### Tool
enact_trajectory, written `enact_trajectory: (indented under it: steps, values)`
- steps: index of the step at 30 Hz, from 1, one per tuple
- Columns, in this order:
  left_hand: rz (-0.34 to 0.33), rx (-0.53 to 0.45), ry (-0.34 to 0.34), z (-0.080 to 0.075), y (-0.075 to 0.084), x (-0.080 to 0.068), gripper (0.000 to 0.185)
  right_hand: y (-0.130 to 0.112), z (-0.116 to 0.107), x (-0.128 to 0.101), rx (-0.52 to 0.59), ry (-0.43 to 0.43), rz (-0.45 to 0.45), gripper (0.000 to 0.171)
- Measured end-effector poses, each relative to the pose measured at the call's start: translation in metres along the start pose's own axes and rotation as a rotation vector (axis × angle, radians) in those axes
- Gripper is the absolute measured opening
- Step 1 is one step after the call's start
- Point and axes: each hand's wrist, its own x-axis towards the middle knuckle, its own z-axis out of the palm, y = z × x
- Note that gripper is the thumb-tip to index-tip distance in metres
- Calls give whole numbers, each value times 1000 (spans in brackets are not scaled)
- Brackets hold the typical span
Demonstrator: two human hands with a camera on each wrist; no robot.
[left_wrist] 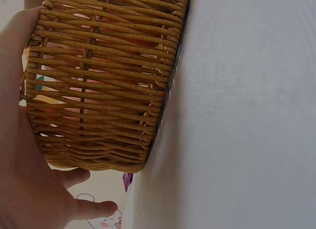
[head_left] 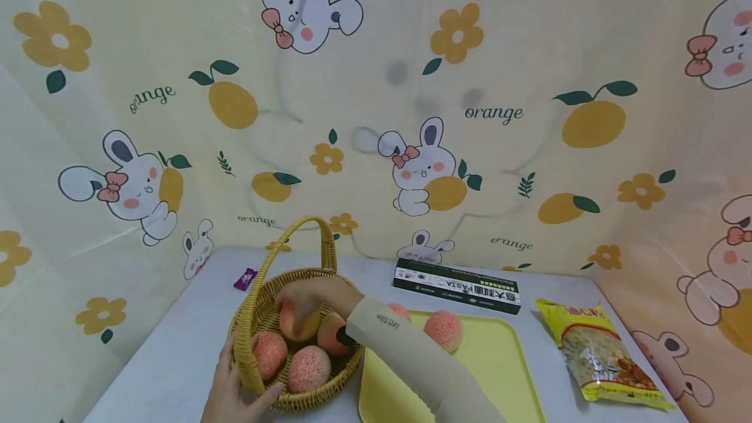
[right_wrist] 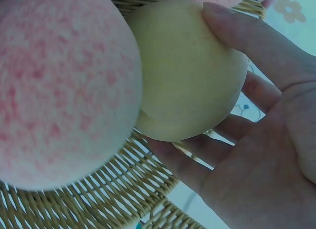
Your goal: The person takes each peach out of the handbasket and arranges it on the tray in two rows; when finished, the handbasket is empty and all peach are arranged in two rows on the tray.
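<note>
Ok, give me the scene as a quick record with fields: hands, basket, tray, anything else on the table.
right hand: grips a peach inside the basket
left hand: rests against the basket's near outer wall
in basket: three more peaches besides the held one
tray: yellow, right of the basket, two peaches on it
behind tray: pasta box
right side of table: yellow snack bag
left of basket: purple wrapper

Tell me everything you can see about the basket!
The basket looks woven from tan wicker, round, with a tall arched handle. It stands upright on the pale table, left of the yellow tray. Peaches lie inside. The left hand holds its near side; the right hand reaches in, gripping a peach.
</note>
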Motion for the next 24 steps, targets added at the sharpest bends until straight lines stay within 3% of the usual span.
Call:
enact_trajectory:
  steps: [10,21,24]
  values:
    - [-9,-13,-4,0,0,1,92,9,-11,-7,44,50,-19,58]
    - [55,-10,31,0,-4,-1,89,22,-24,-22,267,148,-88,51]
    - [54,-9,26,0,-2,-1,89,24,-25,-26,282,155,-97,52]
